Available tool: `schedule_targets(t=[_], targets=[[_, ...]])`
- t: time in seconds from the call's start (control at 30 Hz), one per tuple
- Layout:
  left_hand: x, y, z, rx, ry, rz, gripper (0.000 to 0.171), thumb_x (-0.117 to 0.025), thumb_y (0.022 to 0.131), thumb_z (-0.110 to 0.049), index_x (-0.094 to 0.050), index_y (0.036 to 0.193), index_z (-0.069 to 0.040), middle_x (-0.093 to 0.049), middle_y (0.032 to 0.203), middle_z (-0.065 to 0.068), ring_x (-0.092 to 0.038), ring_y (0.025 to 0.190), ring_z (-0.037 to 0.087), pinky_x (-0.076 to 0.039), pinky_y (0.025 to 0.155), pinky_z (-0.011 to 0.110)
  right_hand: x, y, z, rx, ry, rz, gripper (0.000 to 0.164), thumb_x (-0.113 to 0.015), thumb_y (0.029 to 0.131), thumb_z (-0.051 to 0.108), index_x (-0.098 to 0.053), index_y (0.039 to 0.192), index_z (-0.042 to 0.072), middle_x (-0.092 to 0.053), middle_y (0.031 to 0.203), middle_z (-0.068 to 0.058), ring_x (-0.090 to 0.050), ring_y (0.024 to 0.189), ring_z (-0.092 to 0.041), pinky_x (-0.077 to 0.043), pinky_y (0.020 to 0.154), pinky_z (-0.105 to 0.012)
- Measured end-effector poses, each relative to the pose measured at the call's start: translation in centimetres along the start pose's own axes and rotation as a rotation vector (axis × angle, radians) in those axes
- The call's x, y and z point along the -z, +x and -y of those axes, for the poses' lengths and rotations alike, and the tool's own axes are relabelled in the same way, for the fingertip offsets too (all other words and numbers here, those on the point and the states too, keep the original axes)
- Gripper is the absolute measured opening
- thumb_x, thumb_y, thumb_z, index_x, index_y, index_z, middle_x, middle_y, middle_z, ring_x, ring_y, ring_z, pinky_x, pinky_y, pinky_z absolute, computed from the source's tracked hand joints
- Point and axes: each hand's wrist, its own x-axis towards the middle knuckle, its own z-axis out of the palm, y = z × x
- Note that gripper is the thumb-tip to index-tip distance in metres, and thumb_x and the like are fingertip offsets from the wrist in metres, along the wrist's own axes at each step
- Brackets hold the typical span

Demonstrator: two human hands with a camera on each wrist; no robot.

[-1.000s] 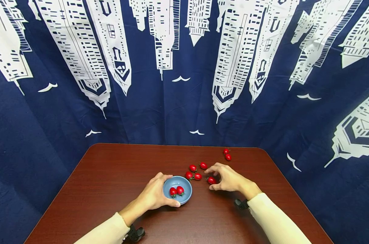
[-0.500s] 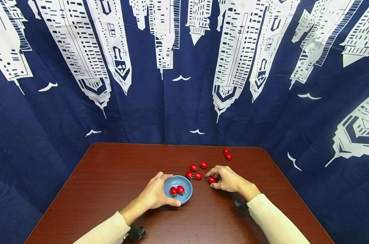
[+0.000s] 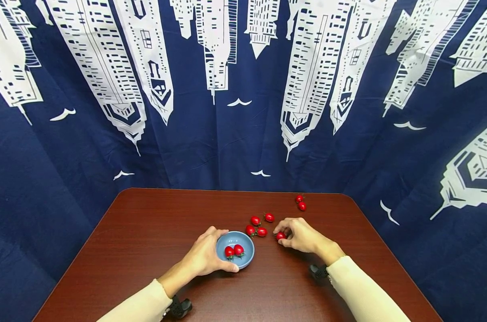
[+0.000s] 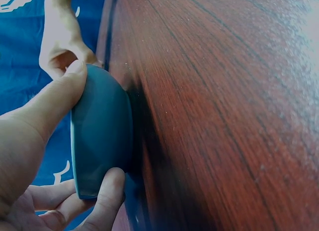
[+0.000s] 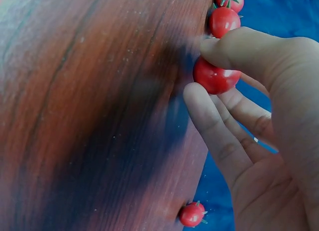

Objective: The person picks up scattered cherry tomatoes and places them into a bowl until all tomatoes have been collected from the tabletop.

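Observation:
My left hand (image 3: 208, 255) grips a small blue bowl (image 3: 234, 239), thumb at its near side and fingers at its far side. Two red cherry tomatoes (image 3: 229, 252) with green stems lie inside the bowl. In the left wrist view the outer wall of the bowl (image 4: 99, 126) shows between thumb and fingers, close over the table. To the right of the bowl, my right hand (image 3: 301, 236) pinches a single cherry tomato (image 3: 281, 235). The right wrist view shows that tomato (image 5: 214, 75) between thumb and fingertips.
Several loose cherry tomatoes (image 3: 256, 220) lie between the bowl and my right hand. Two more tomatoes (image 3: 302, 206) sit near the back right of the brown wooden table (image 3: 167, 214). Behind the table hangs a navy cloth (image 3: 195, 147) printed with white buildings.
The fingers of my right hand have come together around the cherry tomato. My left hand and the bowl have stayed in place.

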Motion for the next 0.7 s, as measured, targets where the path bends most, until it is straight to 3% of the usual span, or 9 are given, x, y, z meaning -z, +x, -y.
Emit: schedule_targets(t=[0.17, 0.7], targets=[[-0.1, 0.0, 0.0, 0.0, 0.001, -0.007, 0.109, -0.117, 0.062, -0.047, -0.072, 0.152, -0.006, -0.069, 0.121, 0.005, -0.069, 0.114, 0.024, -0.063, 0.102, 0.044, 0.3, -0.1, 0.3, 0.016, -0.013, -0.009, 0.024, -0.092, 0.094, -0.002, -0.085, 0.115, 0.005, -0.081, 0.1, -0.002, -0.077, 0.09, -0.013, -0.071, 0.079, -0.033], [-0.2, 0.1, 0.3, -0.014, -0.001, -0.013, 0.11, -0.117, 0.061, -0.046, -0.072, 0.152, -0.003, -0.069, 0.12, 0.006, -0.07, 0.114, 0.025, -0.063, 0.103, 0.044, 0.7, -0.1, 1.8, 0.039, -0.043, -0.025, 0.024, -0.091, 0.096, 0.001, -0.084, 0.118, 0.007, -0.081, 0.104, -0.001, -0.076, 0.092, -0.013, -0.067, 0.079, -0.023]])
